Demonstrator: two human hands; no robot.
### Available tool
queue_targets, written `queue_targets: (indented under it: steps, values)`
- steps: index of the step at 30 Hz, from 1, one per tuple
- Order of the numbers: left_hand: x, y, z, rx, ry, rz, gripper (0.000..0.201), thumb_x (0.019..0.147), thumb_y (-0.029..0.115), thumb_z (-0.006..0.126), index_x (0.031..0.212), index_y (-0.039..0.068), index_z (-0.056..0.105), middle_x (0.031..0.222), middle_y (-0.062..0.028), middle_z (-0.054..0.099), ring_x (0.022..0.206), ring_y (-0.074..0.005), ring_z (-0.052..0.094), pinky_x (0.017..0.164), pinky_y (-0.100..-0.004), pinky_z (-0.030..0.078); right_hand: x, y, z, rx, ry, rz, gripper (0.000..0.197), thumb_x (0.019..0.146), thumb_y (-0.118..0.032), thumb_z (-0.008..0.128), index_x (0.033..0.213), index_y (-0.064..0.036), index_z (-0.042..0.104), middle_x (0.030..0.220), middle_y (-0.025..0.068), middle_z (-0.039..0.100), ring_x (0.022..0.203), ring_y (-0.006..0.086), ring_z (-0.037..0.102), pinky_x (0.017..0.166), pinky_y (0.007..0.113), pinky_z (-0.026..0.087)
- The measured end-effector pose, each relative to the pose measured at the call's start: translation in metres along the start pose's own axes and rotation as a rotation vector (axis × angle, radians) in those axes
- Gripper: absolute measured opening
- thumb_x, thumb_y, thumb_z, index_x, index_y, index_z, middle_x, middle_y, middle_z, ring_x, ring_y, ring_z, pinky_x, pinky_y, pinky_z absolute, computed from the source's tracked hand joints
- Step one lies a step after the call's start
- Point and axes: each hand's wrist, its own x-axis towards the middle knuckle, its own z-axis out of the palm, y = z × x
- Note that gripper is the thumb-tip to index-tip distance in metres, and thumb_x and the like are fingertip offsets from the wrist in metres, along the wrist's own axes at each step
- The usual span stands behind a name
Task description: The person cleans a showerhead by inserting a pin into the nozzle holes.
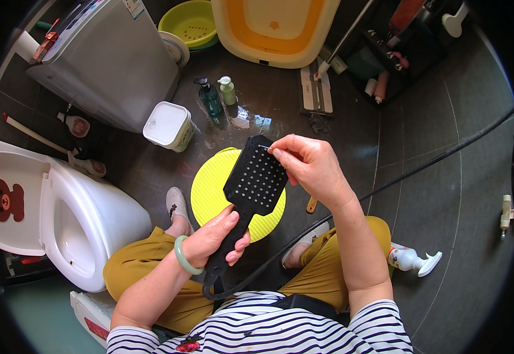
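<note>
My left hand [213, 237], with a pale green bangle at its wrist, is wrapped round the handle of a black shower head [254, 183]. Its square face, dotted with rows of pale nozzles, is turned up toward me. A black hose [422, 163] runs from the handle's lower end off to the upper right. Thumb and forefinger of my right hand [310, 162] pinch a thin, pale, pin-like stick [264, 146], whose tip meets the nozzles near the face's far edge. Beneath the shower head lies a round yellow ribbed thing [208, 183], partly hidden.
A white toilet [112, 206] stands at the left, a grey washing machine [106, 65] behind it. A white lidded bucket [168, 125] and two pump bottles [211, 99] stand ahead. A mop [316, 91] and shelf [381, 59] are far right; a spray bottle [407, 258] lies right of my knee.
</note>
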Motion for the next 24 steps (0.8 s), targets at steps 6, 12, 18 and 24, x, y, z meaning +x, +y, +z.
queue_targets:
  steps: [6, 12, 18, 24]
  values:
    - [0.0, 0.0, 0.0, 0.006, 0.0, -0.003, 0.042, 0.101, 0.049, 0.045, 0.126, 0.017, 0.034, 0.074, -0.0047, 0.053, 0.052, -0.0121, 0.05, 0.051, -0.0276, 0.048, 0.0, 0.0, -0.001, -0.039, 0.001, -0.003, 0.014, 0.09, -0.015, 0.063, 0.094, -0.0036, 0.07, 0.069, 0.0093, 0.067, 0.055, 0.0164, 0.065, 0.056, 0.028, 0.049]
    - [0.0, 0.0, 0.001, 0.017, 0.019, -0.014, 0.041, 0.101, 0.049, 0.044, 0.125, 0.017, 0.034, 0.074, -0.0048, 0.053, 0.052, -0.0121, 0.05, 0.051, -0.0276, 0.048, 0.0, -0.001, -0.001, -0.059, 0.007, 0.002, 0.014, 0.089, -0.015, 0.064, 0.093, -0.0039, 0.071, 0.07, 0.0101, 0.068, 0.057, 0.0175, 0.065, 0.057, 0.028, 0.05]
    - [0.001, -0.001, 0.001, 0.039, 0.02, -0.015, 0.04, 0.101, 0.049, 0.043, 0.123, 0.017, 0.035, 0.075, -0.0051, 0.053, 0.052, -0.0122, 0.05, 0.051, -0.0275, 0.048, -0.001, 0.003, 0.0, -0.138, 0.037, -0.045, 0.014, 0.088, -0.015, 0.064, 0.093, -0.0044, 0.071, 0.074, 0.0131, 0.069, 0.064, 0.0245, 0.068, 0.062, 0.032, 0.052]
    - [0.005, -0.005, 0.001, 0.298, 0.163, 0.03, 0.032, 0.104, 0.039, 0.044, 0.118, 0.011, 0.036, 0.074, -0.0056, 0.053, 0.053, -0.0129, 0.051, 0.05, -0.0266, 0.047, -0.004, 0.01, 0.002, -0.436, 0.172, -0.364, 0.01, 0.085, -0.012, 0.066, 0.092, -0.0048, 0.069, 0.066, 0.0135, 0.064, 0.055, 0.0259, 0.064, 0.053, 0.033, 0.049]
